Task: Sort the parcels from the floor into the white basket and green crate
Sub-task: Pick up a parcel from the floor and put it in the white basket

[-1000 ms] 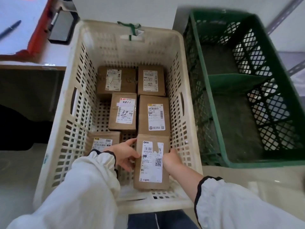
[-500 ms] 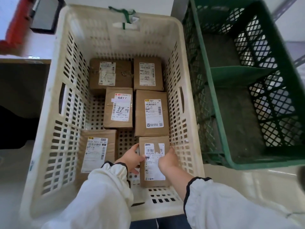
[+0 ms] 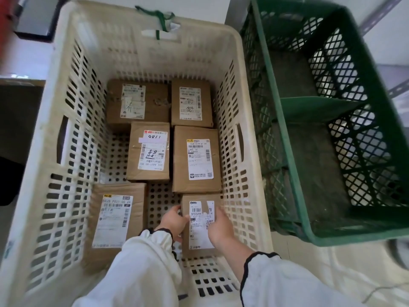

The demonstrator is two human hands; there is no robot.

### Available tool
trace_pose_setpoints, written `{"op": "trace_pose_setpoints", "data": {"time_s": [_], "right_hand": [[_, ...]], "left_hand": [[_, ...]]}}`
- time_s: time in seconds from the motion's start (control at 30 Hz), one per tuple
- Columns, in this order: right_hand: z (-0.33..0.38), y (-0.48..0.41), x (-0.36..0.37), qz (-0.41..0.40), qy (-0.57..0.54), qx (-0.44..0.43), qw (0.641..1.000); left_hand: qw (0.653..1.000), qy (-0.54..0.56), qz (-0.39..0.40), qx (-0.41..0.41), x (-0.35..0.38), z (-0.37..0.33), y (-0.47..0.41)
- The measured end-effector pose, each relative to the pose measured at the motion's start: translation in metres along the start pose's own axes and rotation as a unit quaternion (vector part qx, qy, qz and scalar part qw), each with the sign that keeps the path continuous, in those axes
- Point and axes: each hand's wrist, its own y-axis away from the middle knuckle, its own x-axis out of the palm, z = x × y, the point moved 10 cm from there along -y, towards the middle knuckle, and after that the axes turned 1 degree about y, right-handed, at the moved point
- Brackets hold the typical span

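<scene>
A: Location of parcel [image 3: 200, 227]?
B: Inside white basket [image 3: 141, 63], near right corner of floor, label up, touching larger box [image 3: 196, 159] beyond it and close to right wall

A: Left hand [image 3: 173, 221]?
B: Fingers curled against left edge of parcel, thumb at top corner; white sleeve [image 3: 141, 269] reaching in over near rim

A: Right hand [image 3: 220, 229]?
B: Laid over right part of label, fingers bent and closed on parcel; gripped from both sides

A: Other contents?
B: Five more brown boxes, all label up: two at far wall, two in middle row, one at near left [image 3: 115, 220], apart from held parcel with bare perforated floor between

A: Green crate [image 3: 285, 120]?
B: Just right of basket, no parcels visible inside, divider across middle
</scene>
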Motion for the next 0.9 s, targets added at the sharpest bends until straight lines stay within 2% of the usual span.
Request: {"op": "trace_pose_setpoints", "data": {"time_s": [0.33, 0.57, 0.7, 0.8, 0.9], "right_hand": [[-0.004, 0.000, -0.006, 0.002, -0.005, 0.019, 1.000], [0.013, 0.013, -0.005, 0.029, -0.066, 0.016, 0.997], [0.047, 0.034, -0.026, 0.033, -0.102, -0.036, 0.994], [0.085, 0.051, -0.049, 0.031, -0.083, -0.103, 0.991], [0.128, 0.070, -0.066, 0.041, -0.065, -0.168, 0.983]], "left_hand": [[0.999, -0.048, -0.003, 0.024, -0.002, -0.001, -0.007], [0.999, -0.012, -0.019, 0.032, -0.019, -0.015, 0.023], [0.996, 0.022, -0.042, 0.073, -0.043, -0.041, 0.052], [0.987, 0.028, -0.085, 0.133, -0.070, -0.070, 0.082], [0.980, 0.070, -0.114, 0.150, -0.098, -0.088, 0.116]]}}
